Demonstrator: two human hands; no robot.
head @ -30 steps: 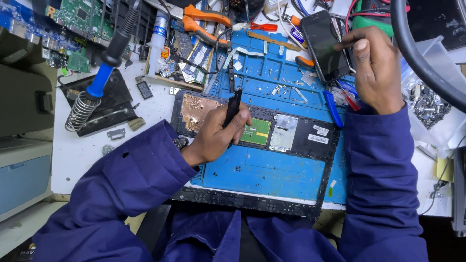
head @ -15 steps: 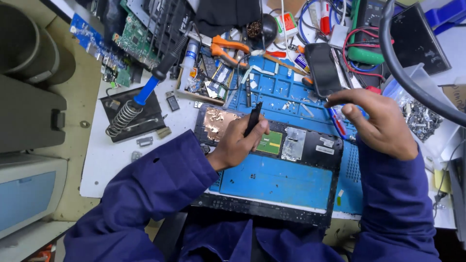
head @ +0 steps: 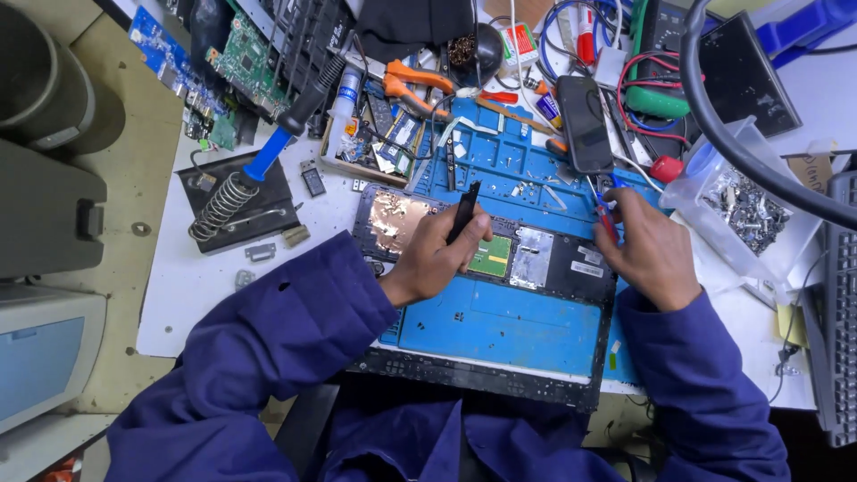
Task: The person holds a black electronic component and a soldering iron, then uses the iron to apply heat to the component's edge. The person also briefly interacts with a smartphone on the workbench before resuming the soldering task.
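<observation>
My left hand (head: 433, 259) grips a slim black pry tool (head: 465, 207) and rests on an opened black laptop base (head: 571, 261), beside a copper-coloured patch (head: 395, 219) and a small green board (head: 491, 256). My right hand (head: 653, 252) is at the base's right end. Its fingers are closed on a thin red and blue tool (head: 604, 211). A black phone (head: 585, 123) lies face up just beyond that hand, apart from it. The laptop base sits on a blue work mat (head: 500, 326). Both arms wear dark blue sleeves.
A blue-handled soldering iron (head: 268, 153) sits in a spring stand at the left. Orange pliers (head: 415, 80), circuit boards (head: 241, 55) and cables crowd the back. A clear tub of screws (head: 745, 203) and a thick black hose (head: 714, 125) are at the right, a keyboard (head: 839, 312) at the edge.
My right hand has let go of the phone, which now lies on the bench, and has come down to the red and blue tool. The view has shifted left. My left hand holds still.
</observation>
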